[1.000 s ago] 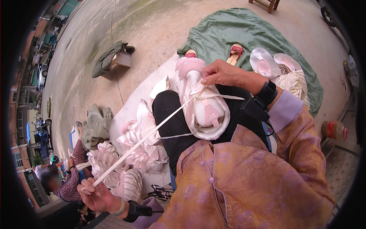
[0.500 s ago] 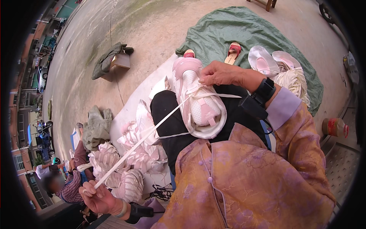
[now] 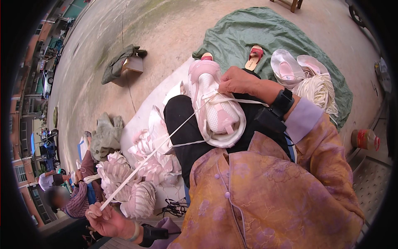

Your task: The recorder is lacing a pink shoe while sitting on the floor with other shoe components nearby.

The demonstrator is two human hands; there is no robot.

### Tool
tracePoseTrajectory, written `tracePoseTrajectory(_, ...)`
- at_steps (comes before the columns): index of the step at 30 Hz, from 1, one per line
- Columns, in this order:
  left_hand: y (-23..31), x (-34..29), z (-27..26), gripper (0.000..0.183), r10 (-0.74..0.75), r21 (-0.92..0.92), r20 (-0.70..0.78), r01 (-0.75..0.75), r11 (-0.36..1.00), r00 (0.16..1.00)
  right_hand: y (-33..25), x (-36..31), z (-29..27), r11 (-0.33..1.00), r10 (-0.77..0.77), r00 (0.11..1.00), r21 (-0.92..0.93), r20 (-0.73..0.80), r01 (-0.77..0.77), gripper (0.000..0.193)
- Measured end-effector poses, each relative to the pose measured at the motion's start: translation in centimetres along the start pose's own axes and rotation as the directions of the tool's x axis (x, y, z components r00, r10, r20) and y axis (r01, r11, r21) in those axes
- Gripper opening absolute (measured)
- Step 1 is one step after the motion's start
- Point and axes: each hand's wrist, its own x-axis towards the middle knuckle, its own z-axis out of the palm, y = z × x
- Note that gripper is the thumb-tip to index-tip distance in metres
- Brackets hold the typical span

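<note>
A pink and white sneaker point(image 3: 219, 112) rests on my lap, its toe pointing away from me and its heel opening toward me. A flat white shoelace point(image 3: 143, 162) runs taut from its lacing down to the lower left. My left hand point(image 3: 108, 222) is closed around the far end of this lace. At the right edge of the sneaker's lacing, my right hand point(image 3: 240, 84) pinches the shoe's edge; whether a bit of lace is also between its fingertips is hidden. Another stretch of lace passes below the right hand toward its wrist.
Bundled pink and white shoe parts point(image 3: 143, 195) lie at my left. Right of my feet, pale shoe uppers point(image 3: 286, 68) and a hank of white laces point(image 3: 317, 93) lie on a green sheet point(image 3: 265, 27). A bottle point(image 3: 365, 139) stands far right. Another person point(image 3: 76, 195) sits at left.
The lace stays taut between the sneaker and my left hand, which has barely moved. My right hand has shifted slightly to the right along the shoe's edge.
</note>
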Motion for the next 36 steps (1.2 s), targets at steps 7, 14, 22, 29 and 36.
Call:
tracePoseTrajectory(7, 2.9, -3.1, 2.5, 0.025, 0.136, -0.003, -0.044, -0.137, 0.991, 0.99, -0.5, 0.3, 1.4, 0.999, 0.024, 0.987, -0.031, -0.16, -0.029, 0.022)
tracePoseTrajectory(14, 4.4, -5.4, 0.1, 0.026, 0.141, -0.055, -0.217, -0.156, 0.986, 0.966, 0.5, 0.2, 2.0, 0.996, -0.008, 0.964, 0.086, -0.264, 0.032, 0.018)
tracePoseTrajectory(22, 7.0, -7.3, 2.4, 0.031, 0.183, -0.022, -0.232, -0.193, 0.981, 0.955, 0.5, -0.1, 1.6, 0.999, -0.024, 0.987, -0.041, -0.16, 0.018, 0.023)
tracePoseTrajectory(29, 7.7, -6.5, 0.3, 0.03, 0.187, 0.041, -0.242, -0.183, 0.982, 0.952, 0.5, -0.5, 1.2, 0.975, -0.096, 0.991, 0.189, -0.097, 0.113, 0.036)
tracePoseTrajectory(36, 7.3, -6.5, -4.0, 0.027, 0.104, 0.028, -0.306, -0.1, 0.995, 0.947, 0.1, -0.9, 1.5, 0.994, -0.062, 0.991, 0.084, -0.12, 0.072, 0.032)
